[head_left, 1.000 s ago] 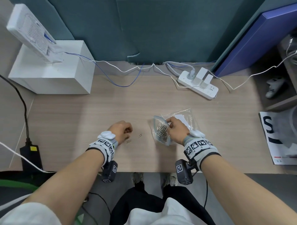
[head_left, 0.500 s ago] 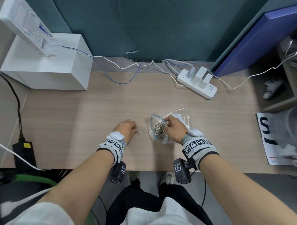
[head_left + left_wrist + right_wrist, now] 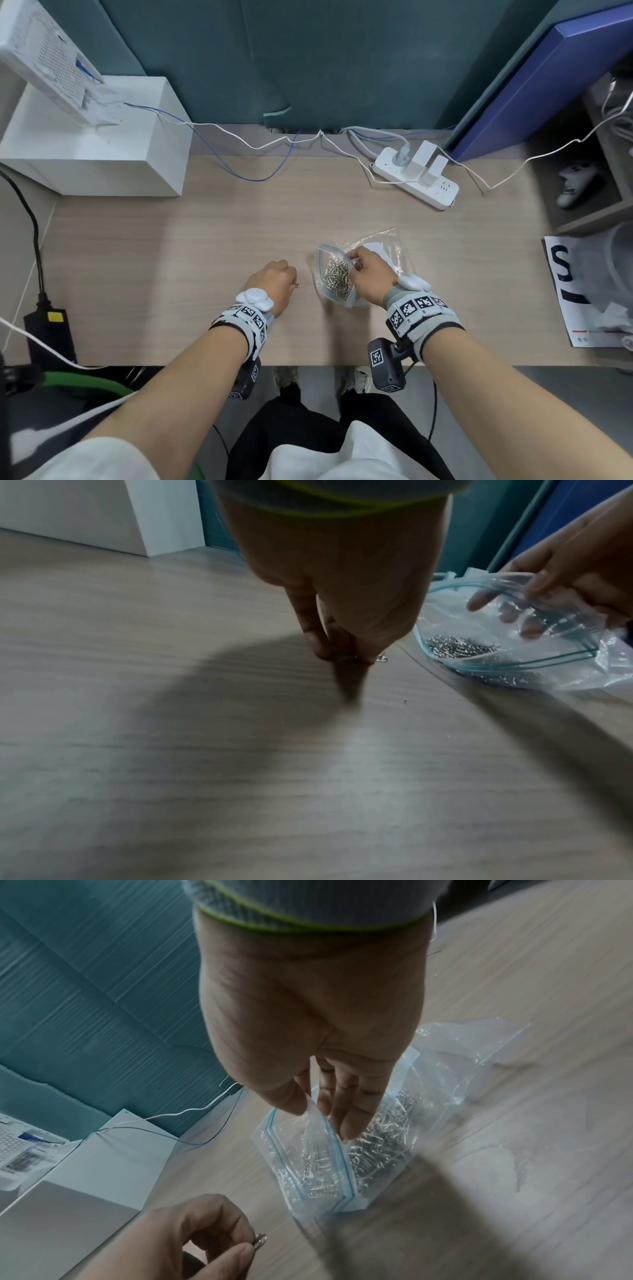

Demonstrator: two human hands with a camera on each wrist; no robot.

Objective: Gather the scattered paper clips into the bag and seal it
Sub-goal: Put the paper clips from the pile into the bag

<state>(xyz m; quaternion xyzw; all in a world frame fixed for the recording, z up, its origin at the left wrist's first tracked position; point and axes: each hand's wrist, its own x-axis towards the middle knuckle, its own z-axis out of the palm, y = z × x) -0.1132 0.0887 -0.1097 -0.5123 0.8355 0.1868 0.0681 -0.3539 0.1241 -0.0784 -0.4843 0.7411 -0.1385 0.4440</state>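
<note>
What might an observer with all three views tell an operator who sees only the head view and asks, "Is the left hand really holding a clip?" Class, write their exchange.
Observer: Yes. In the right wrist view the left hand pinches a small silver wire paper clip between thumb and forefinger.
Operator: How does the right hand hold the bag?
Observer: The right hand pinches one lip of the clear plastic zip bag and lifts it, thumb outside, fingers inside.
Operator: Does the mouth face the clip?
Observer: Yes. In the left wrist view the blue-edged mouth gapes towards the left hand.
</note>
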